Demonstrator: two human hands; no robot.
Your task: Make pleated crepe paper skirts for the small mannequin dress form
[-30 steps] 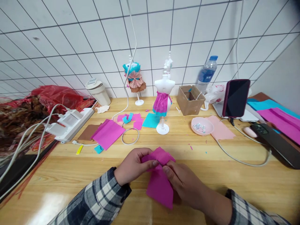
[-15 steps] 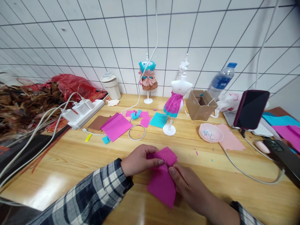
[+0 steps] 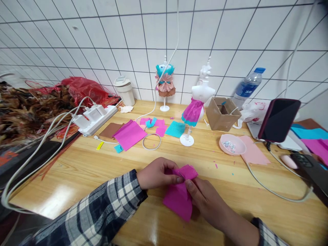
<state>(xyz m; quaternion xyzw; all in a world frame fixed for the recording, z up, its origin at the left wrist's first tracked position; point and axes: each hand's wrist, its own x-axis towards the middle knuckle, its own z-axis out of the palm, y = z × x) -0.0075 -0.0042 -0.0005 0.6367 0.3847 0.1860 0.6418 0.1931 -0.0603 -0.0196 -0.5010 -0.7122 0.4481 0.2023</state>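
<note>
A magenta piece of crepe paper [image 3: 178,201] hangs between my hands above the front of the wooden table, gathered at its middle. My left hand [image 3: 161,174] pinches the gathered part between thumb and fingers. Close beside it, my right hand [image 3: 205,196] grips the same paper, its thumb near the left thumb. Behind my hands stands a small white mannequin [image 3: 203,91] in a magenta skirt [image 3: 192,112] with a teal hem. Farther back, a second small mannequin [image 3: 165,80] wears teal, pink and brown paper.
Paper sheets [image 3: 130,135] and a metal ring [image 3: 151,141] lie behind my hands. To the right are a pink bowl of beads [image 3: 233,145], cardboard box [image 3: 222,114], bottle [image 3: 248,88] and phone [image 3: 279,120]. A power strip [image 3: 97,120] and cables lie left.
The view has shifted slightly, so the scene sits a little to the right. The upper part of the magenta paper has folded down slightly between my hands, which still hold it.
</note>
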